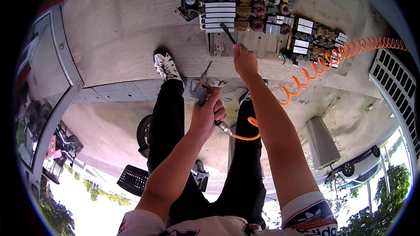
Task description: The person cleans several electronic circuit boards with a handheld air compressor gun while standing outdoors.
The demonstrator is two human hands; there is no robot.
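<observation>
My left hand [208, 116] is closed round the grip of a grey air blow gun [200, 91], its thin nozzle pointing up and away. An orange coiled air hose [306, 78] runs from a metal coupling at the gun's lower end out to the right. My right hand [246, 61] is closed on a slim black brush [228, 32]. The brush's tip lies over the white finned heat sink [219, 16] of a large circuit board [243, 0], which also carries black capacitors and copper coils. To its right sits a second circuit board [316, 41], with white heat sinks too.
A wooden board [245, 43] lies under the circuit boards on the concrete floor. My shoe [167, 65] stands left of the gun. A metal-framed door [65, 52] is at the left, a grey slotted grille [396, 87] at the right. Behind are a black crate [133, 180] and a parked car [356, 164].
</observation>
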